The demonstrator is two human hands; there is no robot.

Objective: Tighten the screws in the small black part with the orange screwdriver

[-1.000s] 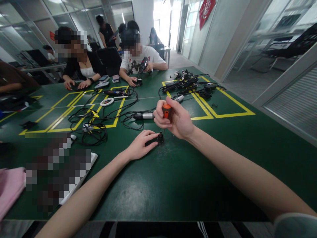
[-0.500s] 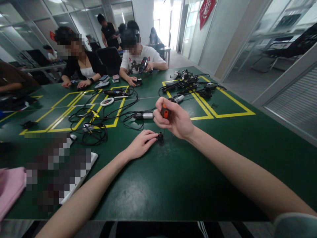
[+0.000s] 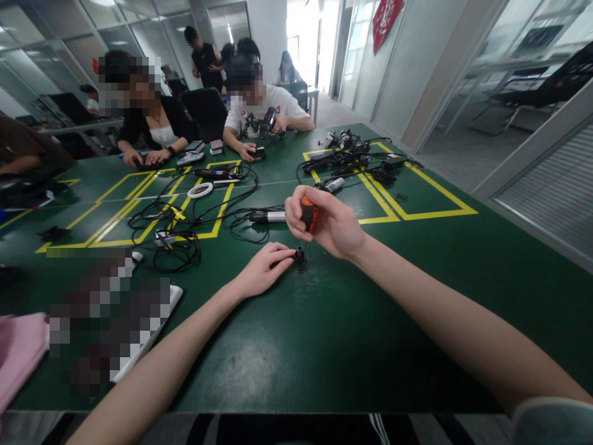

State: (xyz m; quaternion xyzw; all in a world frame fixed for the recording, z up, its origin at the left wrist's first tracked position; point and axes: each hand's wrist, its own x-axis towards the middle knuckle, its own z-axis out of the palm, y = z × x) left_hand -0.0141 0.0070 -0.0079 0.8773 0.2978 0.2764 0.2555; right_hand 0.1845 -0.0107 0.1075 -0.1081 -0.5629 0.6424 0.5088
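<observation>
My right hand (image 3: 330, 221) is wrapped round the orange and black handle of a screwdriver (image 3: 309, 213), whose thin shaft points down. Below it, a small round black part (image 3: 300, 259) with a metal tube on top stands on the green table (image 3: 278, 346). The fingertips of my left hand (image 3: 265, 270) press on the left side of this black part. The screwdriver's tip is too small to make out beside the part.
Black cables (image 3: 180, 250) and a silver-black cylindrical tool (image 3: 273, 217) lie behind my left hand. A cable pile (image 3: 352, 154) sits back right. Pink cloth (image 3: 21, 352) is at the left edge. Across the table, a person in white holds a power drill (image 3: 267, 122).
My right hand has shifted slightly down, and the screwdriver handle has turned and tilted a little. My left hand stays on the black part.
</observation>
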